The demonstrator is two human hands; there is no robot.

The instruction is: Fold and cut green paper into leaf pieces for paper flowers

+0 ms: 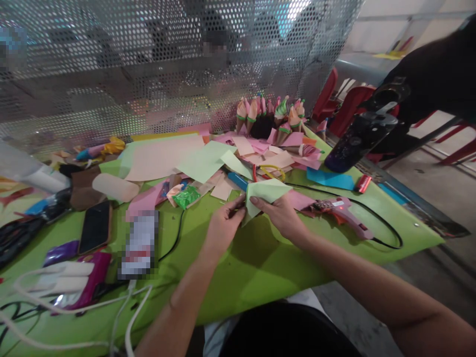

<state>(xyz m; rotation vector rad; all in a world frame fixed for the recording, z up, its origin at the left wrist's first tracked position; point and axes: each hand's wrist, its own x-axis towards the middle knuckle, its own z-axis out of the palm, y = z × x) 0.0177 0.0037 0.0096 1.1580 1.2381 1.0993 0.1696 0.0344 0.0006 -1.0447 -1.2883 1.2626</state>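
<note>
Near the middle of the table I hold a pale green piece of paper [268, 192], which looks bent or folded. My left hand [226, 220] grips its left edge with the fingers curled together. On the near side, my right hand [280, 216] presses it with the thumb on top; its other fingers are hidden behind the sheet. A blue stick-like object [237, 181] lies just beyond the paper, along with a red and yellow looped item [273, 172]. A pink glue gun [345, 214] rests to the right of my right hand.
Paper ice-cream cones [282, 111] stand at the back by a perforated metal screen [167, 74]. Loose sheets [203, 161] cover the middle. A dark bottle [359, 136] stands right, near a red battery [363, 184]. Phone [95, 227] and white cables [128, 317] lie left.
</note>
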